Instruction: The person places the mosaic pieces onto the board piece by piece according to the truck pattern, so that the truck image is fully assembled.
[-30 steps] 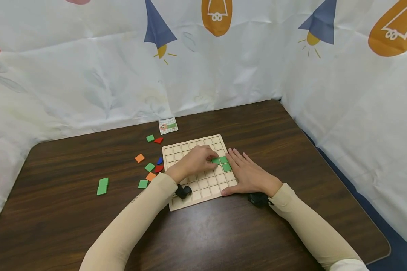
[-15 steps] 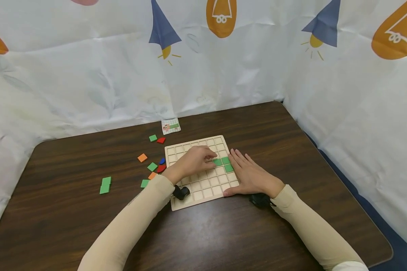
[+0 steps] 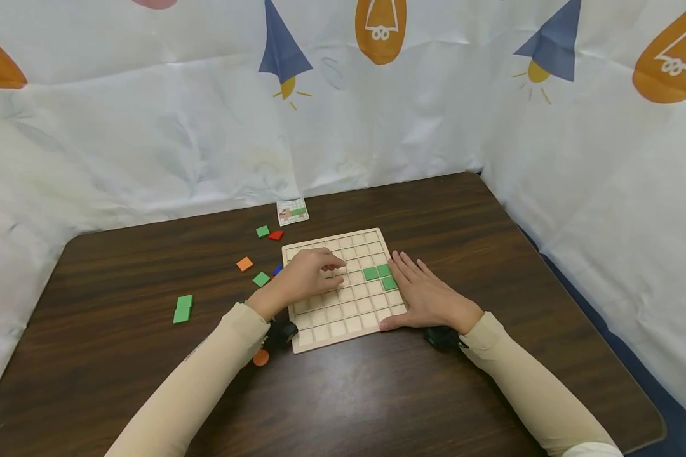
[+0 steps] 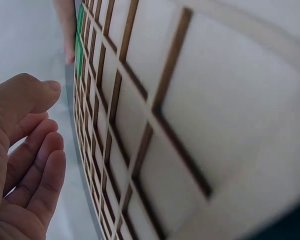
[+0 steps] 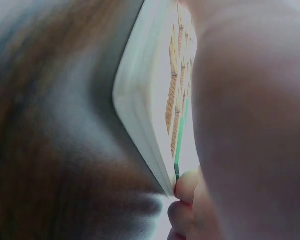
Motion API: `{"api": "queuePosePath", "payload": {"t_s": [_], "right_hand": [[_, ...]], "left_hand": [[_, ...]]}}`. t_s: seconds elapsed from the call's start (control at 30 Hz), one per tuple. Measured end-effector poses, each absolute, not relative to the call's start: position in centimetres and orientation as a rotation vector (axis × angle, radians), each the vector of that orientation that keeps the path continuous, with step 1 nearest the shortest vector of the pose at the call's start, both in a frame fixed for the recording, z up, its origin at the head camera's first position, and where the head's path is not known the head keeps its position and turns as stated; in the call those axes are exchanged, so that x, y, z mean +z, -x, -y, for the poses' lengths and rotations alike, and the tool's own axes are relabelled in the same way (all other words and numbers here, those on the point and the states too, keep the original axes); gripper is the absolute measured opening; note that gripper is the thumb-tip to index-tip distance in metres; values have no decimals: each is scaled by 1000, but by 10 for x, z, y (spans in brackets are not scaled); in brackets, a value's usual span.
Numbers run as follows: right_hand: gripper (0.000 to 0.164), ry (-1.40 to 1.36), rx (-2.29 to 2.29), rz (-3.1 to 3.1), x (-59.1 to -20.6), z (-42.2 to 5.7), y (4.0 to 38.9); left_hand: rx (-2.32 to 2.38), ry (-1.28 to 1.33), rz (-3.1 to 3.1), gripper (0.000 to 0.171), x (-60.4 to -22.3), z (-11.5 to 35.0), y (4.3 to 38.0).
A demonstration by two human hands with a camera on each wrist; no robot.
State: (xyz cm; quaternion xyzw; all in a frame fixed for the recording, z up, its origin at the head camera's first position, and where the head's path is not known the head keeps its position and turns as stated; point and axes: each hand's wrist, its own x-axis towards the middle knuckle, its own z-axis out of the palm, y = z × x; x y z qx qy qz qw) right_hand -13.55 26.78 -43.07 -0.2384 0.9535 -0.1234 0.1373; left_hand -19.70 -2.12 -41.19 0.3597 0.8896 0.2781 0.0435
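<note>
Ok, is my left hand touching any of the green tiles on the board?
Apart. The head view shows bare squares of the board between your left hand and the nearest green tile.

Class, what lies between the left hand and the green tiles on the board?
Bare squares of the wooden board lie between the left hand and green tiles: head view.
</note>
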Motion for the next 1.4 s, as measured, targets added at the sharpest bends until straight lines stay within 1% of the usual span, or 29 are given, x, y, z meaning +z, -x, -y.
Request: {"api": "queuePosePath", "payload": {"t_s": [0.37,1.1,1.4], "right_hand": [[130,718,-372,-2768,-432,-270,135],[131,712,-358,-2763,-431,-268,134],[132,694,-355,-2759,-430,-268,134]], "left_hand": [[900,-922,-2760,32,-405,63,196],[834,-706,-2899,33,-409,127,192],[825,-668,-2902,32,-414,146,188]]}}
